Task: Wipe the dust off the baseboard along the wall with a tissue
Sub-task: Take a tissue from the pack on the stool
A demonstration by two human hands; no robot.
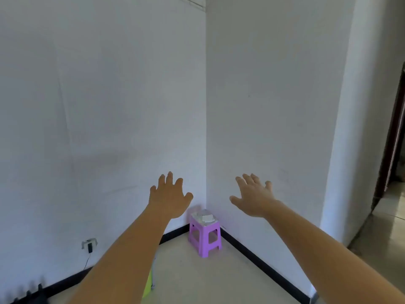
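Observation:
A black baseboard (260,263) runs along the foot of both white walls and meets in the corner behind a purple plastic stool (205,236). A white pack of tissues (205,216) lies on the stool's top. My left hand (169,196) and my right hand (253,197) are both stretched out in front of me, palms down, fingers spread, holding nothing. They hover well above the floor, the left one to the upper left of the stool and the right one to its upper right.
A wall socket with a black plug and cable (89,245) sits low on the left wall. A yellow-green object (148,285) shows under my left forearm. Dark objects (30,292) stand at the bottom left. A doorway (392,150) opens at the right.

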